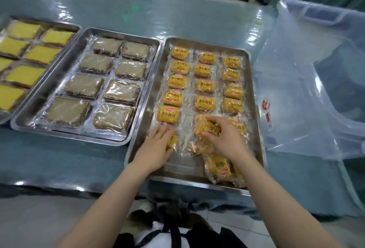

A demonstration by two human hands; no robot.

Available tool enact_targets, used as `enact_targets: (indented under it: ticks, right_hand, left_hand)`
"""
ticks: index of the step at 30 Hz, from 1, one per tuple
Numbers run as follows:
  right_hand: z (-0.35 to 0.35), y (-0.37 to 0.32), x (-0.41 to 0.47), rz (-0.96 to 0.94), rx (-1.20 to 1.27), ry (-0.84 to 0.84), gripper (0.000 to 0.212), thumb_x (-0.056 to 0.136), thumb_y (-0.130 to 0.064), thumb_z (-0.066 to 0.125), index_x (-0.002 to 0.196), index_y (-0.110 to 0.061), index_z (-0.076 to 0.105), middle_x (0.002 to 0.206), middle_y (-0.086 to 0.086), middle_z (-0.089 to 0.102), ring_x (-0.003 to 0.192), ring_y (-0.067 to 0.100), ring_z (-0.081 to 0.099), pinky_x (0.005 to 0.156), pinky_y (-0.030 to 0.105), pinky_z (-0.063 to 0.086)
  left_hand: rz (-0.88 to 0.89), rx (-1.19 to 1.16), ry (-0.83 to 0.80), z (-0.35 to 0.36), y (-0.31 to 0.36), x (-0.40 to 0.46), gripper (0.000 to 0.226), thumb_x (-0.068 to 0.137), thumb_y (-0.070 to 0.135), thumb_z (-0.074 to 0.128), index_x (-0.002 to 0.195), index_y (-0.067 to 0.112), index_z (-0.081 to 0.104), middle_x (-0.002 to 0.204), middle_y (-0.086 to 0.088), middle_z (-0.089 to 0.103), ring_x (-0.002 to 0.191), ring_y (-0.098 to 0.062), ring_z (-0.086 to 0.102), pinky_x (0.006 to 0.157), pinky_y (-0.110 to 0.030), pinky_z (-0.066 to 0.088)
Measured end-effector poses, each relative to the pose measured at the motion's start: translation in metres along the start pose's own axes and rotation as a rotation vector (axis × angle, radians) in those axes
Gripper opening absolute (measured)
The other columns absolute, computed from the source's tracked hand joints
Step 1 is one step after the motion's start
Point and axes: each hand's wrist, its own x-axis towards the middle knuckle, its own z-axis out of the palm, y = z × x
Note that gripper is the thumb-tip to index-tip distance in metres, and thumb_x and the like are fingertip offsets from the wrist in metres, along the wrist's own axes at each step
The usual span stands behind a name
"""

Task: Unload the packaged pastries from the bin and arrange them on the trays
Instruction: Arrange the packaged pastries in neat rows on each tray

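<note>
Evidently light, soft buns in slick crinkly wrap. Right hand (221, 137) fingers curl around a bun (207, 127), lower centre-right; left hand (158, 145) lies flat, fingers together, pressing another bun (172, 141). Grip sides gently.

Bare metal shows along the right tray's (178, 170) near-left corner; loose packets (218, 169) crowd its near-right corner.

Your table (197, 12) wears a glossy teal plastic cover. Along its near edge sit three steel trays — yellow cakes (29, 32) at the left end, brown cakes (126, 141) in the middle, small buns (254, 81) beside them — and a clear plastic bin (296, 109) at the right end.
</note>
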Motion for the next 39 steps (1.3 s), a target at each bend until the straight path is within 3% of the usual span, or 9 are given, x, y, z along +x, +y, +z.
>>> enact_targets:
  ticks: [5,8,13,18,24,29,32,35,39]
  right_hand:
    - [-0.008,0.0,0.009,-0.036,0.054,-0.01,0.046,0.083,-0.038,0.07,0.126,-0.035,0.055,0.117,-0.021,0.055,0.102,-0.001,0.049,0.08,0.012,0.035]
    - [-0.009,-0.004,0.011,-0.058,0.087,-0.028,0.047,0.082,-0.038,0.071,0.126,-0.034,0.056,0.119,-0.017,0.059,0.105,0.002,0.053,0.088,0.022,0.043]
    - [-0.002,-0.021,0.009,-0.155,0.12,-0.107,0.051,0.077,-0.036,0.075,0.123,-0.037,0.054,0.114,-0.02,0.059,0.103,0.002,0.056,0.09,0.025,0.048]
    - [0.0,-0.031,0.007,-0.223,0.206,-0.246,0.052,0.073,-0.047,0.075,0.118,-0.053,0.048,0.108,-0.036,0.052,0.103,-0.012,0.052,0.081,0.009,0.042]
    - [0.011,-0.037,0.01,-0.222,0.095,-0.39,0.076,0.069,-0.053,0.076,0.135,-0.038,0.043,0.12,-0.022,0.056,0.104,-0.001,0.056,0.085,0.016,0.046]
    - [0.022,-0.044,0.011,-0.258,-0.003,-0.474,0.078,0.069,-0.051,0.077,0.137,-0.031,0.043,0.117,-0.017,0.06,0.099,0.001,0.057,0.083,0.017,0.046]
    - [0.025,-0.051,0.008,-0.226,0.182,-0.461,0.056,0.075,-0.06,0.065,0.125,-0.036,0.052,0.099,-0.022,0.059,0.085,-0.006,0.056,0.071,0.012,0.042]
    - [0.029,-0.056,0.009,-0.164,0.398,-0.383,0.017,0.083,-0.039,0.068,0.099,-0.038,0.064,0.085,-0.015,0.067,0.079,-0.003,0.062,0.07,0.018,0.05]
    - [0.032,-0.059,0.012,0.112,0.738,-0.214,0.011,0.087,-0.026,0.068,0.092,-0.02,0.061,0.093,0.0,0.072,0.087,0.017,0.07,0.072,0.034,0.058]
  left_hand:
    - [-0.027,0.004,-0.028,-0.006,0.007,0.008,0.061,0.095,0.031,0.049,0.148,0.034,0.019,0.159,0.005,-0.001,0.145,-0.018,-0.004,0.115,-0.044,0.015]
    - [-0.04,-0.206,0.181,-0.012,0.023,0.002,0.052,0.093,0.035,0.053,0.142,0.032,0.037,0.155,0.005,0.021,0.142,-0.014,0.016,0.113,-0.039,0.021]
    - [-0.165,-0.854,0.255,-0.028,0.06,-0.004,0.029,0.084,0.041,0.061,0.111,0.031,0.064,0.098,0.01,0.071,0.091,-0.007,0.066,0.087,-0.038,0.054]
    - [-0.33,-1.154,0.325,-0.032,0.047,-0.008,0.013,0.085,0.011,0.067,0.092,0.022,0.069,0.082,0.001,0.074,0.074,-0.017,0.069,0.068,-0.032,0.056]
    - [-0.367,-1.392,0.364,-0.035,0.029,-0.017,0.012,0.088,0.0,0.059,0.089,0.012,0.061,0.075,-0.006,0.065,0.063,-0.015,0.058,0.056,-0.023,0.052]
    - [-0.369,-1.255,0.434,-0.039,0.021,-0.027,0.013,0.088,-0.001,0.058,0.088,0.012,0.061,0.073,-0.003,0.063,0.059,-0.01,0.056,0.056,-0.019,0.049]
    - [-0.298,-1.045,0.428,-0.044,0.019,-0.033,0.014,0.085,0.003,0.063,0.084,0.017,0.065,0.072,0.003,0.071,0.066,-0.008,0.063,0.059,-0.018,0.051]
    - [-0.265,-1.049,0.429,-0.046,0.019,-0.038,0.011,0.084,0.012,0.067,0.09,0.022,0.066,0.083,0.006,0.073,0.078,-0.005,0.067,0.065,-0.017,0.053]
    - [-0.278,-1.094,0.373,-0.045,0.012,-0.043,0.03,0.082,0.02,0.071,0.109,0.024,0.06,0.102,0.006,0.07,0.094,-0.004,0.065,0.078,-0.02,0.052]
